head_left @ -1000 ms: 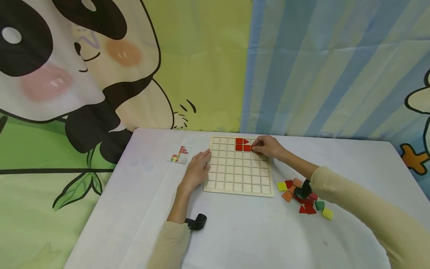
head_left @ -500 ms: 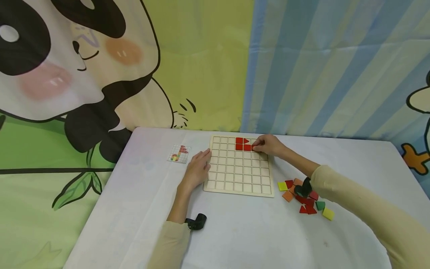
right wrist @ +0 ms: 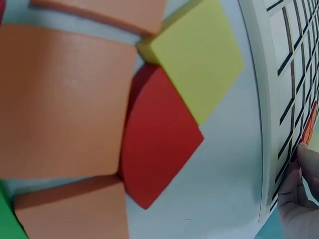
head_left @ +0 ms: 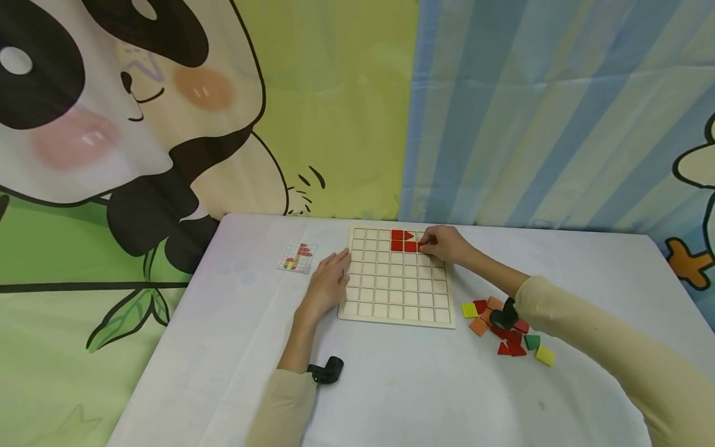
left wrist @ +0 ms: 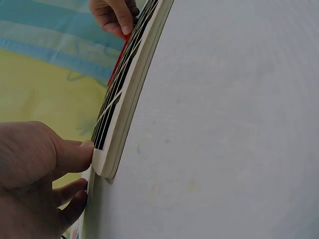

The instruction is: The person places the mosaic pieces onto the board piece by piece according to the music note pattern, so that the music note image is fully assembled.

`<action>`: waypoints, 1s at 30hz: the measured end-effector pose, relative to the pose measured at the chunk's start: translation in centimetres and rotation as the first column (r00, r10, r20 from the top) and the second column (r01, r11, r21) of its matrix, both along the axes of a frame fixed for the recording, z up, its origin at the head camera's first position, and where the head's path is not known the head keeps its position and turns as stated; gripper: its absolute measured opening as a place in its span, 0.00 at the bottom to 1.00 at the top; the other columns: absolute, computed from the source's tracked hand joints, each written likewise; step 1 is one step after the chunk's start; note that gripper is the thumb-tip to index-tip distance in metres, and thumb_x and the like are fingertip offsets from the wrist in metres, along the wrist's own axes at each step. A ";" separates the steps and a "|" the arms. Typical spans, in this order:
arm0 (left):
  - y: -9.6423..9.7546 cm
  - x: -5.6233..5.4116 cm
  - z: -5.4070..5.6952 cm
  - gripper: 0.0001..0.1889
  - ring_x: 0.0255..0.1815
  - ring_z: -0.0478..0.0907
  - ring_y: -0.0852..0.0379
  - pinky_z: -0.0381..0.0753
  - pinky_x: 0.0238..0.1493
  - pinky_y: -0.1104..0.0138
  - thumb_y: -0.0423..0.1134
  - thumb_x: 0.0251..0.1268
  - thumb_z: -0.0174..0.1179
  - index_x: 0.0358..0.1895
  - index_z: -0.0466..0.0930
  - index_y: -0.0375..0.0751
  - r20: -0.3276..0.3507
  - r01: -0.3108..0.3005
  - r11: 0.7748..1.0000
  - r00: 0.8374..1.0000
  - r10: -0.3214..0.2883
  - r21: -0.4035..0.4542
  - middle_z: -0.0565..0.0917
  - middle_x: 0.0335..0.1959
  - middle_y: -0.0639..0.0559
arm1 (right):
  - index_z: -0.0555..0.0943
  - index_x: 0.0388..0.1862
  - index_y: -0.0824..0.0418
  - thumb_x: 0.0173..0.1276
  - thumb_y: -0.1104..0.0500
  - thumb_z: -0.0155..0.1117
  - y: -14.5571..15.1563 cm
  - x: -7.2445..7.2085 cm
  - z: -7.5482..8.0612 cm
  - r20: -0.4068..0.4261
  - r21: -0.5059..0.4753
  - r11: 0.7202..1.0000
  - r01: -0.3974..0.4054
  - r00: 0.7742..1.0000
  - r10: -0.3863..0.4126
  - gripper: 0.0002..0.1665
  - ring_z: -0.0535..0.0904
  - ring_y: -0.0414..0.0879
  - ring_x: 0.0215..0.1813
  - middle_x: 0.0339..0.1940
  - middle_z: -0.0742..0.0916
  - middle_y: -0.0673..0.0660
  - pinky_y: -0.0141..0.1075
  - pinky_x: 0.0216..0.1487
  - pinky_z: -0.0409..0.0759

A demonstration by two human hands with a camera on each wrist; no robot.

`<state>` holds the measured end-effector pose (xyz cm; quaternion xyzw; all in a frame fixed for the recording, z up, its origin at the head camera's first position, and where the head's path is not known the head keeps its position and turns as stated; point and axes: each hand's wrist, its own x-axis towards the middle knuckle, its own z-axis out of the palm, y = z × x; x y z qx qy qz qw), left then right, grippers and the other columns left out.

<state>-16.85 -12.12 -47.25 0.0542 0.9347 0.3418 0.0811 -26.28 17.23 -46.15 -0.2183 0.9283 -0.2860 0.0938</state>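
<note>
My left hand (head_left: 326, 282) rests at the left edge of a wooden grid board (head_left: 381, 310). In the left wrist view its thumb (left wrist: 75, 155) touches the board's corner, with the other fingers below. My right hand (head_left: 444, 243) pinches a small red piece (head_left: 421, 247) at the board's upper right, right beside a red square (head_left: 410, 246). Most of that piece is hidden by the fingertips, so I cannot tell its shape. Two more red squares (head_left: 397, 240) and a red triangle (head_left: 409, 235) lie in cells near the top.
A pattern card (head_left: 298, 257) lies left of the board. Loose pieces lie in a pile on the right under my forearm, among them a yellow square (head_left: 469, 310), an orange square (head_left: 477, 326), a green piece (head_left: 532, 342) and red ones (head_left: 516, 349). A printed curtain (head_left: 346, 124) hangs behind the table.
</note>
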 end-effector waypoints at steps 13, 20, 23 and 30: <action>0.2 0.2 -0.2 0.28 0.85 0.52 0.43 0.51 0.83 0.43 0.31 0.78 0.54 0.78 0.65 0.36 0.009 0.013 1.000 1.000 -0.013 0.009 0.62 0.83 0.50 | 0.90 0.44 0.70 0.72 0.67 0.66 0.6 1.1 0.2 -0.080 -0.007 1.000 -0.020 0.997 0.019 0.09 0.85 0.59 0.46 0.41 0.91 0.65 0.50 0.50 0.86; 0.4 0.3 -0.5 0.27 0.85 0.53 0.42 0.51 0.83 0.43 0.30 0.77 0.53 0.77 0.66 0.36 0.000 0.017 1.000 1.000 -0.017 0.016 0.62 0.83 0.49 | 0.88 0.52 0.71 0.71 0.70 0.64 2.0 3.3 0.8 -0.129 -0.103 0.992 -0.069 0.990 0.055 0.13 0.80 0.50 0.36 0.39 0.88 0.64 0.35 0.35 0.77; 0.4 0.2 -0.4 0.28 0.85 0.52 0.43 0.51 0.83 0.42 0.31 0.78 0.53 0.78 0.66 0.36 -0.002 0.019 1.000 1.000 -0.019 0.011 0.62 0.83 0.50 | 0.88 0.52 0.71 0.70 0.70 0.64 2.9 4.8 1.3 -0.138 -0.138 0.987 -0.079 0.989 0.060 0.14 0.79 0.47 0.35 0.38 0.88 0.63 0.34 0.35 0.78; 0.0 0.0 -0.2 0.28 0.85 0.53 0.42 0.52 0.83 0.42 0.31 0.78 0.54 0.78 0.65 0.36 -0.007 0.011 1.000 1.000 -0.011 -0.009 0.62 0.83 0.50 | 0.86 0.55 0.69 0.72 0.67 0.66 5.7 8.3 2.9 0.020 -0.082 0.997 0.003 1.000 -0.001 0.15 0.85 0.51 0.44 0.43 0.89 0.60 0.32 0.45 0.86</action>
